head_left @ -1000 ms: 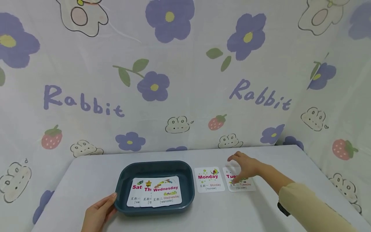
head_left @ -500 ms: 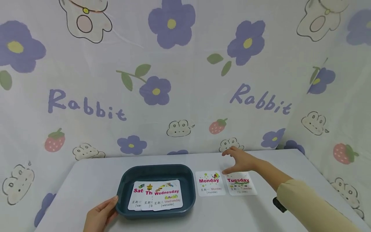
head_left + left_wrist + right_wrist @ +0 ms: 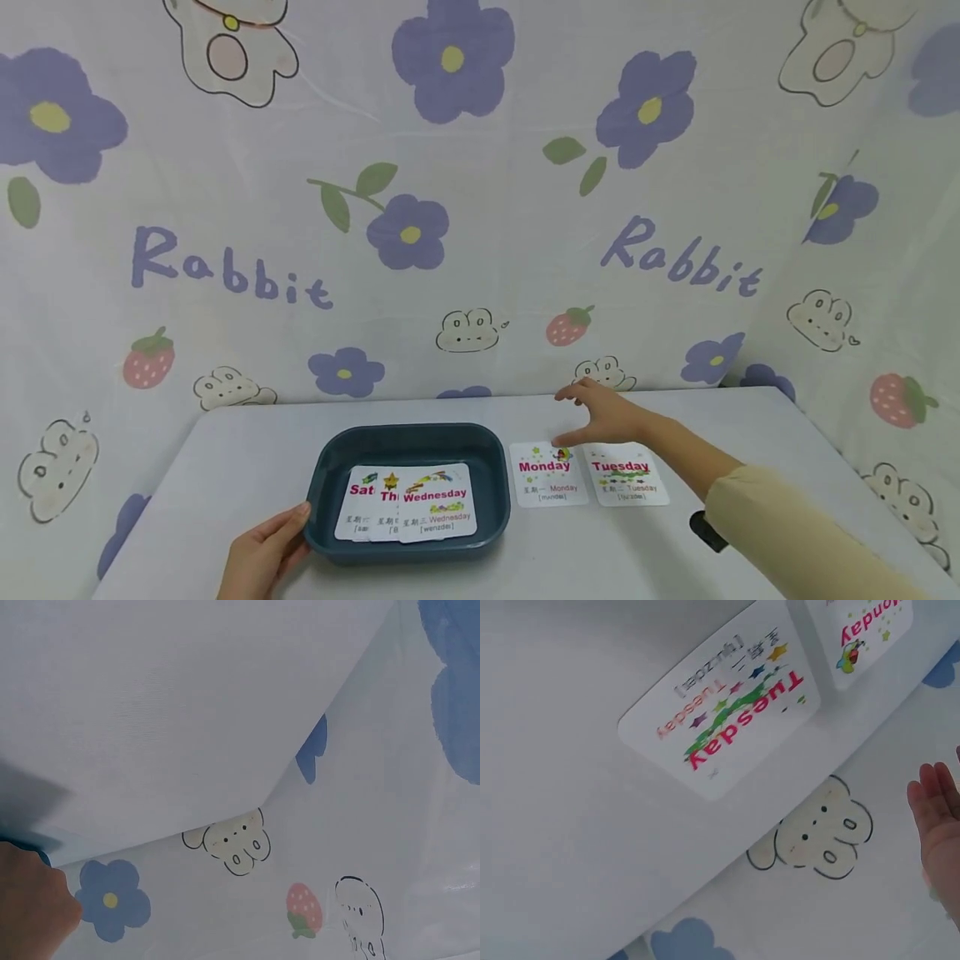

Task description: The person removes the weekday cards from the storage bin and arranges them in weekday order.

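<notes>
My left hand (image 3: 261, 546) grips the left rim of a dark teal tray (image 3: 347, 446), thumb on its edge. Only part of that hand (image 3: 34, 907) appears in the left wrist view. Inside the tray, a Wednesday card (image 3: 438, 510) overlaps a card reading "Th" (image 3: 386, 510) and one reading "Sat" (image 3: 356, 512). Right of the tray lie a Monday card (image 3: 547, 487) and a Tuesday card (image 3: 628, 485), side by side. Over their far edges hovers my right hand (image 3: 611, 417), thumb spread from its fingers and holding nothing. The right wrist view also shows this hand (image 3: 939, 825).
A white table (image 3: 247, 467) carries everything. Behind it and on its right hangs a pale cloth (image 3: 495, 208) printed with flowers, rabbits and strawberries. A dark wrist strap (image 3: 707, 532) sits by the right sleeve (image 3: 787, 533).
My right hand has risen off the Tuesday card and drifted left toward the Monday card, uncovering the Tuesday print. The left hand stays at the tray; the view has shifted slightly.
</notes>
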A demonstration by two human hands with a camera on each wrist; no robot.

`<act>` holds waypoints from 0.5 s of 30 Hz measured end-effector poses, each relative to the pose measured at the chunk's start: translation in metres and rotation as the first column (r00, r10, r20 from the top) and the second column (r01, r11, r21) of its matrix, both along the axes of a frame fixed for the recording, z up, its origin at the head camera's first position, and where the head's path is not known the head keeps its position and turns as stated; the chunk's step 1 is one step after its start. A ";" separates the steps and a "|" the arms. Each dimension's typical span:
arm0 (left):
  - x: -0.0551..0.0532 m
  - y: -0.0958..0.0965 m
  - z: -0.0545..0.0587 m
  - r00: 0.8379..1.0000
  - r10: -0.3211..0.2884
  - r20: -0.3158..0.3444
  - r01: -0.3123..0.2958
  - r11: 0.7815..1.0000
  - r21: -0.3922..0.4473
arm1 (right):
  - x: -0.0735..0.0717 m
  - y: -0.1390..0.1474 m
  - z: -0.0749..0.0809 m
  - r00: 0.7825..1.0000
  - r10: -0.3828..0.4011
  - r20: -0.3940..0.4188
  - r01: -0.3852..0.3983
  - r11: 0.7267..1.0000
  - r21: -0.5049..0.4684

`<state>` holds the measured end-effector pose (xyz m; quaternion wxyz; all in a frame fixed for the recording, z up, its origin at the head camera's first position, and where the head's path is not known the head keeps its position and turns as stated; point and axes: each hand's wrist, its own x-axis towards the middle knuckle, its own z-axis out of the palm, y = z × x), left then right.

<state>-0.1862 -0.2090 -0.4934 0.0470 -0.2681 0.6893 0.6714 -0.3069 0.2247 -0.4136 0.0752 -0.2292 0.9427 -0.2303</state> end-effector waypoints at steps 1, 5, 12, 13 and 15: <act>0.000 0.000 0.000 1.000 0.002 -0.001 -0.002 1.000 0.005 | 0.000 -0.005 0.000 1.000 0.000 0.007 0.000 1.000 -0.017; -0.001 -0.001 -0.001 1.000 0.005 0.005 -0.005 1.000 0.015 | 0.000 -0.029 -0.002 1.000 0.004 0.002 -0.004 0.998 -0.066; -0.002 0.001 -0.003 1.000 0.017 -0.003 -0.017 0.999 0.034 | 0.006 -0.072 -0.002 0.999 0.044 0.033 -0.039 0.988 -0.148; -0.002 0.001 -0.003 1.000 0.017 -0.003 -0.017 0.999 0.035 | 0.007 -0.077 -0.002 0.998 0.050 0.039 -0.043 0.987 -0.156; -0.002 0.001 -0.003 1.000 0.012 -0.007 -0.011 0.999 0.034 | 0.010 -0.087 -0.003 0.997 0.064 0.052 -0.054 0.983 -0.174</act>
